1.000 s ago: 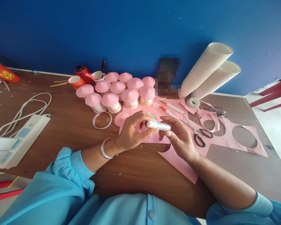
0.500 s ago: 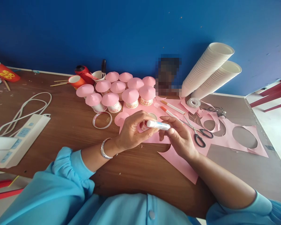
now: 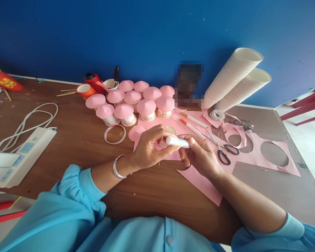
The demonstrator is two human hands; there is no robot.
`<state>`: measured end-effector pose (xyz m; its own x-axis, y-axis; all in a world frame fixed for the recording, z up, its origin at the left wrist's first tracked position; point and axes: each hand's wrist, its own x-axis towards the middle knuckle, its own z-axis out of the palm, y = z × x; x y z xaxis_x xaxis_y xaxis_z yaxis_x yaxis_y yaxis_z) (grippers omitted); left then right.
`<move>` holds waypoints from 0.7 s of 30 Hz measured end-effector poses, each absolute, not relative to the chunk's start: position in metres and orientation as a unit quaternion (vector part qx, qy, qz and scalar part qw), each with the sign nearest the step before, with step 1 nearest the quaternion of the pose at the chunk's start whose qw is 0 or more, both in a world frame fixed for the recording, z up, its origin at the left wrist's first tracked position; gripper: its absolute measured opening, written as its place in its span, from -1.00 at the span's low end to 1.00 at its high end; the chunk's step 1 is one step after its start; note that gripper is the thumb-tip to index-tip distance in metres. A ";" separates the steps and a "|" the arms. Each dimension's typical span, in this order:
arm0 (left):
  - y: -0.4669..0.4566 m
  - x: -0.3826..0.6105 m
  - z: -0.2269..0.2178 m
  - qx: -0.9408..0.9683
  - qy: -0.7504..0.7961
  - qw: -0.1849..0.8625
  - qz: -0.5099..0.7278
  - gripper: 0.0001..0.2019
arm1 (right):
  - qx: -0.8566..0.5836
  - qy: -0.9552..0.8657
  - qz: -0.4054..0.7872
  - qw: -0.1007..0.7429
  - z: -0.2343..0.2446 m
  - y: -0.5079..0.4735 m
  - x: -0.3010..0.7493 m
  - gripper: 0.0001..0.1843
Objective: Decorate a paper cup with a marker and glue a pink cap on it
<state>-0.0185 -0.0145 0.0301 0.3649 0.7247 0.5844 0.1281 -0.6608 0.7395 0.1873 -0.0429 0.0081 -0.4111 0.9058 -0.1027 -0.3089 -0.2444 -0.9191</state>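
Note:
My left hand [image 3: 149,148] grips a small white glue tube [image 3: 176,141] held sideways over the brown table [image 3: 76,140]. My right hand [image 3: 202,155] is closed around the tube's right end, fingers curled over it. Under both hands lies pink paper [image 3: 199,180], with a small paper cup [image 3: 170,130] just behind my left fingers. Several cups capped with pink paper cones [image 3: 146,106] stand in a cluster behind.
Scissors [image 3: 220,148], two pens [image 3: 193,120], a tape roll [image 3: 216,114] and pink sheets with round holes [image 3: 274,154] lie to the right. Two leaning stacks of white cups [image 3: 236,78] rest on the blue wall. A power strip [image 3: 23,152] sits left.
My right hand has closed over the right end of the glue tube; before, its fingers only touched the tip. The left hand has hardly moved.

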 end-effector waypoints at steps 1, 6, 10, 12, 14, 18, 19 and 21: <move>-0.015 -0.018 0.030 0.767 0.280 0.304 0.492 -0.90 | -0.334 -0.437 0.715 0.432 0.009 -0.043 0.187 -0.50; -0.015 -0.016 0.030 0.745 0.290 0.339 0.497 -0.88 | -0.300 -0.415 0.729 0.454 0.016 -0.046 0.182 -0.54; -0.012 -0.018 0.024 0.751 0.287 0.354 0.478 -0.62 | -0.317 -0.374 0.695 0.526 0.022 -0.042 0.184 -0.68; -0.008 -0.021 0.020 0.747 0.304 0.336 0.487 -0.41 | -0.331 -0.356 0.664 0.569 0.023 -0.035 0.187 -0.69; -0.005 -0.023 0.015 0.741 0.326 0.304 0.502 -0.30 | -0.348 -0.338 0.646 0.590 0.021 -0.027 0.191 -0.66; 0.003 -0.026 0.004 0.752 0.357 0.251 0.494 -0.20 | -0.364 -0.307 0.643 0.600 0.012 -0.016 0.198 -0.57; 0.005 -0.026 0.000 0.760 0.359 0.249 0.481 -0.17 | -0.363 -0.305 0.644 0.601 0.010 -0.015 0.198 -0.57; 0.008 -0.025 -0.008 0.777 0.359 0.261 0.446 -0.11 | -0.362 -0.306 0.642 0.602 0.008 -0.013 0.199 -0.59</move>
